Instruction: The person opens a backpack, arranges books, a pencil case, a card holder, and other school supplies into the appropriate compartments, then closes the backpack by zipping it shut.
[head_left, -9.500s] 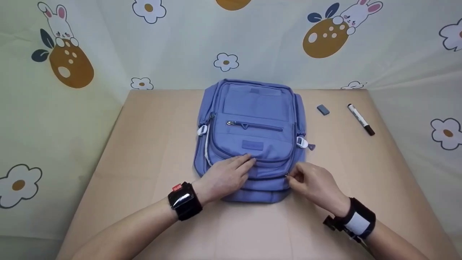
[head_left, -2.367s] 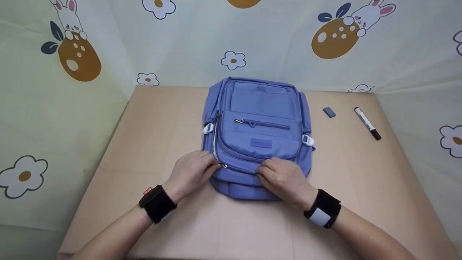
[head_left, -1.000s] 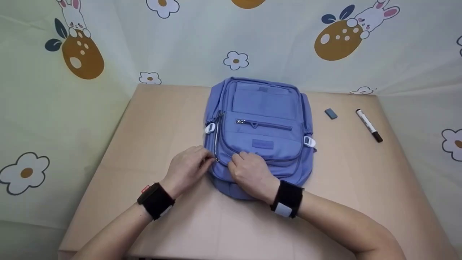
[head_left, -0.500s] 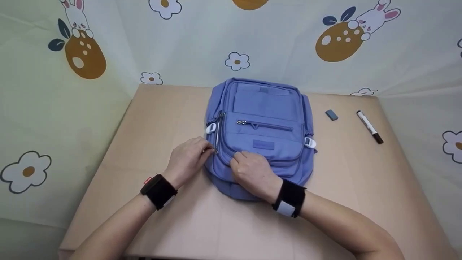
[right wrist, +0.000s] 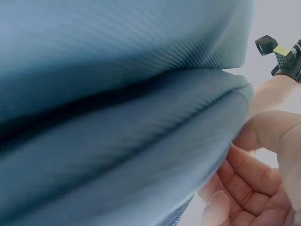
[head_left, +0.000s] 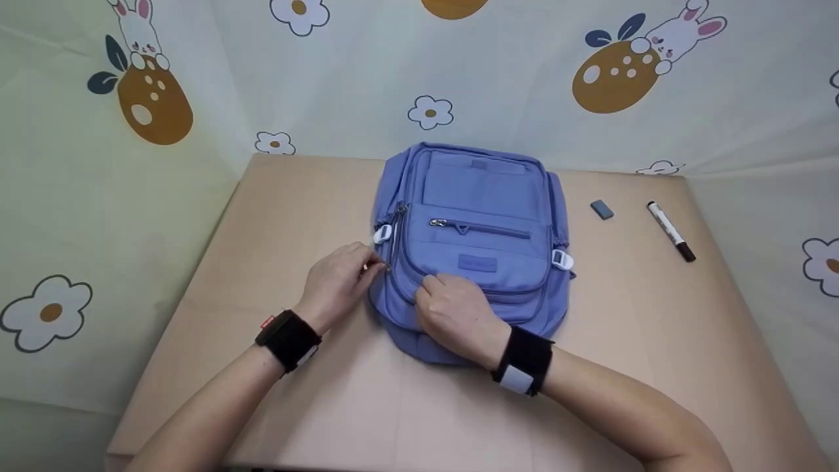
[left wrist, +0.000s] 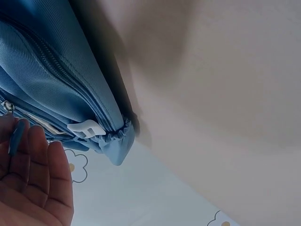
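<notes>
A blue-purple backpack [head_left: 482, 187] lies front side up on the table. At its left edge, my left hand [head_left: 335, 283] pinches the zipper pull [left wrist: 16, 137] of a curved zipper, just below the white buckle [head_left: 383, 234]. The slider [left wrist: 8, 106] shows beyond the fingertips in the left wrist view. My right hand [head_left: 459, 316] grips the fabric at the lower front, below the rectangular patch [head_left: 477, 263]. Its fingertips are partly hidden from above. In the right wrist view the thumb and fingers [right wrist: 251, 167] lie at the edge of the bag's folds.
To the right of the backpack lie a grey-blue eraser [head_left: 602, 210] and a white marker [head_left: 670, 231] with a black cap. A patterned cloth [head_left: 328, 85] stands behind and beside the brown table [head_left: 314, 216].
My left hand has moved up the backpack's left side with the zipper pull, and the pale gap there has narrowed. My right hand has shifted left from the right edge to the lower front.
</notes>
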### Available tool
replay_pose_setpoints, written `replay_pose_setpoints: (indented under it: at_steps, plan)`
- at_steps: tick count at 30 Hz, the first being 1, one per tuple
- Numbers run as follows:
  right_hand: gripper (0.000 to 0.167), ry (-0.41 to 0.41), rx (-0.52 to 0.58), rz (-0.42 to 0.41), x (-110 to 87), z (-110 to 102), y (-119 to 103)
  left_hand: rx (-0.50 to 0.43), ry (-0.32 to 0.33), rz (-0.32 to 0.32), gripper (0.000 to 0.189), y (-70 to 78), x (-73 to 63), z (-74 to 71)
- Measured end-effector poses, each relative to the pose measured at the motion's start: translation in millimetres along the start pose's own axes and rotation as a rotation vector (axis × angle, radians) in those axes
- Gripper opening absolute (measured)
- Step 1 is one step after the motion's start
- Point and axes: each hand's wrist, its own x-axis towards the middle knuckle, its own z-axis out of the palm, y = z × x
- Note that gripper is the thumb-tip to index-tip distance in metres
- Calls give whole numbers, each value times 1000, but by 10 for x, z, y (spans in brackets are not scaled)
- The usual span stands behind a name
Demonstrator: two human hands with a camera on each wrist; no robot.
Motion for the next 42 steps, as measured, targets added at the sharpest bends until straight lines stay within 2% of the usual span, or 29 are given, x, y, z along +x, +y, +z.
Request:
replay_pose_setpoints:
  at_steps: [3,6,10,13,21,34,42]
  plan:
    - [20,4,-14,-10,65,4,-12,6,0,-5,6,1,-1,-4]
    - [23,-42,-38,-25,118,27,-24,8,1,-1,6,5,-2,-8]
    - [11,-138,-76,-39,151,40,-41,1,-6,-4,6,11,0,-17]
    - [8,-174,-90,-41,153,37,-49,-11,-8,-10,7,13,9,-30]
    - [7,-175,-65,-22,141,26,-37,-6,-15,-10,7,-34,104,-37]
    - [5,-126,-38,-15,140,23,-28,24,8,-47,8,-192,331,48]
    - [4,-129,-35,-14,137,25,-29,43,9,-24,9,-229,382,91]
